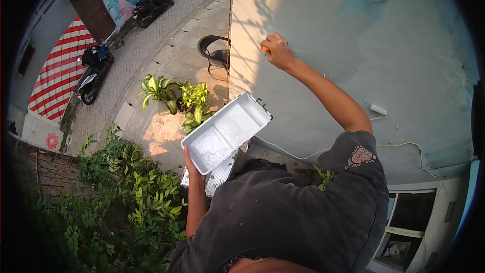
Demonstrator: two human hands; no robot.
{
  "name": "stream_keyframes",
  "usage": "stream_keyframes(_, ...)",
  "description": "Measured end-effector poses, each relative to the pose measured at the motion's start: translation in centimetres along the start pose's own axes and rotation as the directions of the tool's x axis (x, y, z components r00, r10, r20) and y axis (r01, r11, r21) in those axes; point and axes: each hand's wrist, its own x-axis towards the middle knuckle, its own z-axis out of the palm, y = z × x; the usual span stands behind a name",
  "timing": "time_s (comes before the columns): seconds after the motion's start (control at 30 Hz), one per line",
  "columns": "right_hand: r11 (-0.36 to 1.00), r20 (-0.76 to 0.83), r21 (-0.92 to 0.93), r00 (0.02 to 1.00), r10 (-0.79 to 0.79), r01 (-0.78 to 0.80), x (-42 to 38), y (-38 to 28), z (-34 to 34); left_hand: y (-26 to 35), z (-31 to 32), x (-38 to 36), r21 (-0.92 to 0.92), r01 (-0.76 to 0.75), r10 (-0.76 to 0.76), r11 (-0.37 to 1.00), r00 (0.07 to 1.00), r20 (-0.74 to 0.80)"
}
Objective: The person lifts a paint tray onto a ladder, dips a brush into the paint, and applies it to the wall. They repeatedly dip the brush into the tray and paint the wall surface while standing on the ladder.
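Observation:
My left hand [192,166] grips the lower left edge of a white paint tray [247,105], which is tilted and has wet white paint in it. Stretched toward the wall [323,30], my right hand [279,51] is closed around the orange handle [265,48] of what looks like a paint roller. A white roller head [378,110] shows against the wall beyond my elbow, with a thin rod running behind my arm. The join between handle and roller is hidden. White paint specks mark my right hand.
Below the tray is a ribbed, pale metallic surface [218,178]. A white cable [288,152] runs along the wall. Leafy bushes [146,197] and potted plants [184,96] are at left, a dark chair [217,54] behind them. Motorbikes [93,73] line the paved lane. A window [406,222] is lower right.

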Motion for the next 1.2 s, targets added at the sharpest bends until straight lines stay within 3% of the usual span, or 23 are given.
stream_keyframes(0.1,0.995,-0.132,0.057,0.988,0.084,-0.077,4.9,2.1,-4.8,-0.2,-0.1,-0.1,0.012,-0.021,0.021,1.0,1.0,0.002)
stream_keyframes(0.17,1.0,-0.293,-0.004,0.956,0.005,-0.006,8.9,0.5,-10.1,0.4,-0.3,0.2,0.026,-0.032,0.032,0.999,0.999,0.004)
stream_keyframes(0.23,0.965,-0.556,-0.183,0.789,-0.261,0.19,12.4,-0.2,-16.2,0.4,0.2,0.0,0.056,-0.025,0.024,0.998,1.0,0.015)
stream_keyframes(0.3,0.888,-0.66,-0.379,0.596,-0.457,0.261,14.4,-5.0,-22.3,0.2,-0.1,0.2,0.049,-0.023,0.023,0.999,1.0,0.012)
stream_keyframes(0.4,0.851,-0.591,-0.468,0.632,-0.501,0.237,15.3,-4.9,-22.2,0.4,-0.4,0.3,0.053,-0.019,0.019,0.998,1.0,-0.006)
stream_keyframes(0.43,0.874,-0.539,-0.44,0.717,-0.442,0.207,14.9,-3.6,-20.0,0.4,-0.2,0.4,0.056,-0.02,0.021,0.998,1.0,-0.019)
stream_keyframes(0.47,0.796,-0.395,-0.566,0.778,-0.488,0.212,14.1,0.1,-15.9,0.4,-0.2,0.4,0.053,-0.021,0.022,0.998,1.0,-0.019)
stream_keyframes(0.5,0.828,-0.301,-0.509,0.852,-0.429,0.237,12.3,-0.7,-12.8,0.2,-0.2,0.3,0.047,-0.017,0.017,0.999,1.0,-0.008)
stream_keyframes(0.6,0.898,-0.085,-0.321,0.936,-0.343,0.3,6.1,-0.6,-2.5,0.1,-0.4,0.1,0.031,-0.013,0.013,0.999,1.0,-0.001)
stream_keyframes(0.63,0.935,0.018,-0.256,0.968,-0.25,0.246,4.1,-0.6,0.2,0.0,-0.4,0.0,0.028,-0.011,0.011,1.0,1.0,-0.004)
stream_keyframes(0.7,0.978,0.073,-0.119,0.984,-0.161,0.169,1.0,-0.3,4.2,-0.1,-0.5,-0.4,0.028,-0.013,0.013,1.0,1.0,-0.025)
stream_keyframes(0.8,0.989,-0.008,-0.025,0.989,-0.146,0.146,-0.4,-0.8,5.5,-0.2,-0.4,-0.6,0.022,-0.044,0.044,0.999,0.998,-0.034)
stream_keyframes(0.83,0.998,0.059,0.068,0.998,0.006,-0.01,-0.1,-0.4,5.6,-0.2,-0.5,-0.6,0.018,-0.064,0.065,0.998,0.998,-0.024)
stream_keyframes(0.87,0.998,0.061,0.07,0.998,0.006,-0.01,0.4,0.2,5.1,-0.3,-0.6,-0.7,0.018,-0.064,0.064,0.998,0.998,-0.026)
stream_keyframes(0.93,0.995,0.019,0.018,0.995,0.098,-0.099,2.7,1.7,2.3,-0.4,-1.0,-0.6,0.009,-0.055,0.055,0.998,0.998,-0.033)
stream_keyframes(1.0,0.986,-0.038,0.11,0.991,0.128,-0.123,5.9,2.7,-1.1,0.1,-1.7,-0.4,0.001,-0.044,0.044,0.999,0.999,-0.018)
stream_keyframes(1.17,0.999,-0.26,-0.016,0.965,0.032,-0.037,12.0,-0.6,-10.6,0.2,-1.6,0.1,0.006,-0.049,0.049,0.999,0.999,-0.002)
stream_keyframes(1.2,0.987,-0.385,-0.132,0.913,-0.134,0.089,12.9,-0.4,-12.5,0.0,-1.5,0.2,0.011,-0.034,0.034,0.999,0.999,-0.009)
